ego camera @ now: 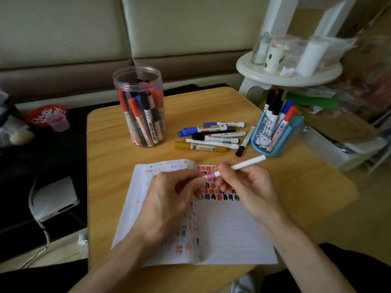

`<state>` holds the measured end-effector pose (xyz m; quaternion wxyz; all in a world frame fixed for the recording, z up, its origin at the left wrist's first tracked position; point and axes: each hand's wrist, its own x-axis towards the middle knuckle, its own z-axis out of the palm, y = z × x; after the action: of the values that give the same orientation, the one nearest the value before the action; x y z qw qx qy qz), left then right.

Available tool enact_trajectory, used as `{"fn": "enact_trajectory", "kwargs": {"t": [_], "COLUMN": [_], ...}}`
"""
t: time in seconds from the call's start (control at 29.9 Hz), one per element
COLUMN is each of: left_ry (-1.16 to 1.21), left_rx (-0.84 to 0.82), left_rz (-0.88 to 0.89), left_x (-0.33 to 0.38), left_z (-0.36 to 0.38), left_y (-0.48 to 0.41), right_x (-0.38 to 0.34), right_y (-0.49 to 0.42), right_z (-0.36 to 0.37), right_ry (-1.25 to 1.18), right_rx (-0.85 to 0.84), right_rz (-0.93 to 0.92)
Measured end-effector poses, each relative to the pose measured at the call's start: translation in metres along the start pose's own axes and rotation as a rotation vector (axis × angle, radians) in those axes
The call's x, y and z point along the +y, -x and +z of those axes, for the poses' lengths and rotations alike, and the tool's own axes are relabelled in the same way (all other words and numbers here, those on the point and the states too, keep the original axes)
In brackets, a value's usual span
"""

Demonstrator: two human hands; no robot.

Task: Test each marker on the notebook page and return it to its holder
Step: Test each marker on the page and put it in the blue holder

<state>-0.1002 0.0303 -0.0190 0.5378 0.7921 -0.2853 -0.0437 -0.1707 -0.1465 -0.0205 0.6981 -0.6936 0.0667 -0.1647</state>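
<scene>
- A white marker (247,163) with a pink end is held above the upper part of the open notebook (232,229), tilted so that its white tail is pointed up and to the right.
- The barrel is grasped by the right hand (247,187), with the fingers curled round it.
- The pink end is pinched by the fingertips of the left hand (169,195); whether that end is a cap or a bare tip cannot be told.
- The notebook is laid flat on the wooden table (110,166). Rows of red, orange, blue and black marks are seen at the top of its right page, partly hidden by both hands.
- A clear jar (137,81), filled with upright markers, is stood at the far left of the table.
- A blue holder (266,142) with several markers in it is placed at the far right, near the table's edge.
- Between jar and holder, a group of loose markers (211,136) is laid on the table, and one black-capped marker (245,141) is laid just beside the holder.
</scene>
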Motion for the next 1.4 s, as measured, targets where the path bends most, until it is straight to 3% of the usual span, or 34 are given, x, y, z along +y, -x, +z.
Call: {"fn": "enact_trajectory", "kwargs": {"t": [0.07, 0.17, 0.27, 0.63, 1.14, 1.4], "left_ry": [0.048, 0.118, 0.176, -0.161, -0.118, -0.141], "left_rx": [0.008, 0.078, 0.025, -0.317, -0.240, -0.232], "left_rz": [-0.042, -0.142, -0.157, -0.094, -0.058, -0.062], "left_x": [0.002, -0.002, -0.005, -0.023, -0.035, -0.034], "left_z": [0.001, -0.012, -0.023, -0.028, -0.033, -0.031], "left_y": [0.001, -0.001, 0.002, -0.008, 0.002, 0.002], "right_x": [-0.004, -0.014, -0.015, -0.002, 0.034, 0.042], "right_y": [0.004, 0.004, 0.008, 0.035, 0.036, 0.033], "right_z": [-0.008, -0.035, -0.053, -0.022, 0.026, 0.023], "right_ry": [-0.010, -0.084, 0.017, 0.038, 0.328, 0.437], "right_rx": [0.031, 0.260, 0.341, 0.215, 0.151, 0.118], "right_rz": [0.009, 0.064, 0.080, 0.160, -0.076, -0.089]}}
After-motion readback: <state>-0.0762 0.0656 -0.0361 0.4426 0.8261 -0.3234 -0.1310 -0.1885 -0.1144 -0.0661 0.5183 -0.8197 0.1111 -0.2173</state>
